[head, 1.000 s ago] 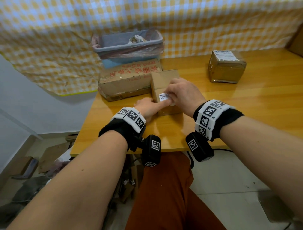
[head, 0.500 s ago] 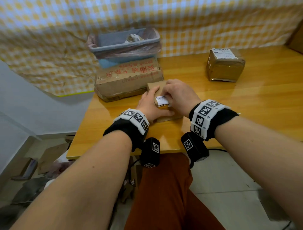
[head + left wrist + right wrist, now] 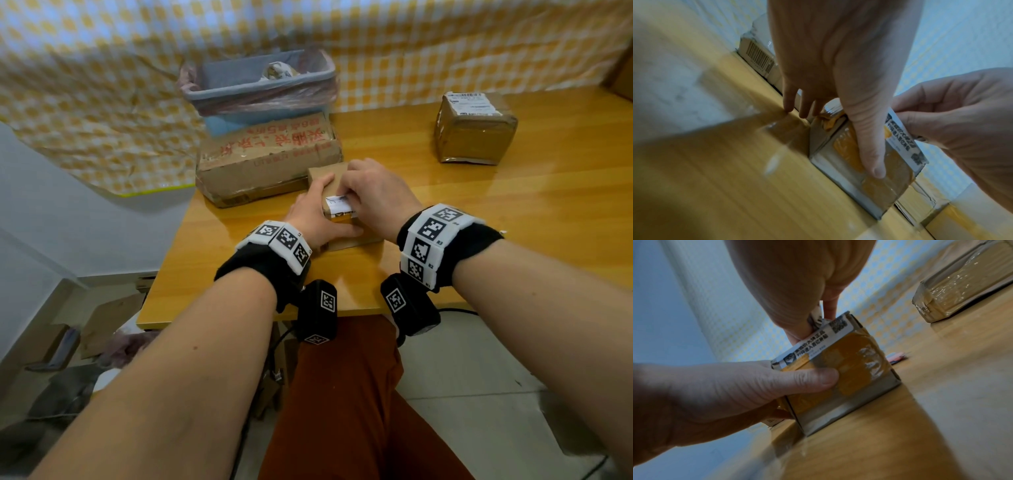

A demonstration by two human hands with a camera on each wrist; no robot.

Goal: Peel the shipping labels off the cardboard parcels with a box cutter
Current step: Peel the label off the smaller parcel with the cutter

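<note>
A small cardboard parcel [image 3: 327,173] patched with yellow tape stands on the wooden table [image 3: 513,212]. My left hand [image 3: 317,219] grips it, thumb [image 3: 875,168] across the near face and fingers [image 3: 801,110] round the far side. A white shipping label [image 3: 337,204] runs along its top edge. My right hand [image 3: 373,195] pinches a lifted end of that label [image 3: 818,344] between thumb and finger, seen close in the right wrist view [image 3: 816,321]. No box cutter shows clearly in either hand.
A large flat carton [image 3: 267,161] lies just behind, with a grey bin [image 3: 257,85] lined with a pink bag on it. A taped parcel [image 3: 474,130] with a label stands back right. A small pink object [image 3: 897,357] lies beyond the small parcel. The table's near edge [image 3: 342,310] is close.
My left hand has shifted from pressing beside the label to wrapping round the parcel's left side. The right hand has stayed on the label.
</note>
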